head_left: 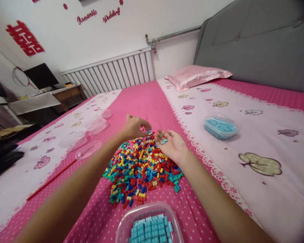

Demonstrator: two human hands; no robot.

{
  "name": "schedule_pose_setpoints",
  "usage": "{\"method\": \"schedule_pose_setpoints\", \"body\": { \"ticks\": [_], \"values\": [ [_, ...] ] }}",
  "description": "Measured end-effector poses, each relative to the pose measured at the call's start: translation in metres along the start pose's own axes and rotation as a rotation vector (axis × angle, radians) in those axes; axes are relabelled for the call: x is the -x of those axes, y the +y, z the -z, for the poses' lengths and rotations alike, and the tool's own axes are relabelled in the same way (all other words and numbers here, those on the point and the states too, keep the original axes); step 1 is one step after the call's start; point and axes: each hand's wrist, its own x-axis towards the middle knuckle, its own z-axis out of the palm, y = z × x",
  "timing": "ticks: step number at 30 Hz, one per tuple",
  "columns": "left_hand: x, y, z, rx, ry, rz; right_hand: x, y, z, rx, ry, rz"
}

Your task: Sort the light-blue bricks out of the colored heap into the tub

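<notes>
Over the far edge of a heap of small toy building bricks (142,162) hovers my left hand (136,128), its fingers bent and a gap showing between thumb and fingers. I cannot make out any brick in its grasp. Palm up at the right side of the heap, my right hand (174,145) carries a few light blue bricks (164,141) near its loosely curled fingers. The heap mixes red, yellow, blue, green, white and pink pieces. Close to me, a clear plastic box (121,225) holds light blue bricks set in neat rows (150,230).
Another clear box of light blue bricks (220,127) stands on the bed to the right. Several clear containers and lids (95,125) lie to the left, near a thin red stick (52,180). A pink pillow (196,76) rests by the grey headboard (258,44).
</notes>
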Motion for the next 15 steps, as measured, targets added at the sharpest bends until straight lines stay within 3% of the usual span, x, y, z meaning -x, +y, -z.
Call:
{"method": "schedule_pose_setpoints", "body": {
  "ticks": [4,8,11,15],
  "values": [
    [-0.002,0.032,-0.002,0.149,-0.053,-0.161,0.003,-0.001,-0.007,-0.062,0.016,-0.096],
    [-0.015,0.024,-0.008,0.242,-0.002,-0.166,0.005,-0.005,-0.009,-0.112,0.028,-0.093],
    [-0.028,0.0,-0.023,0.274,0.043,-0.058,0.008,-0.008,-0.007,-0.126,0.014,-0.111],
    [-0.037,-0.024,-0.06,0.167,0.072,0.203,0.013,-0.012,-0.004,-0.13,-0.006,-0.123]
  ]
}}
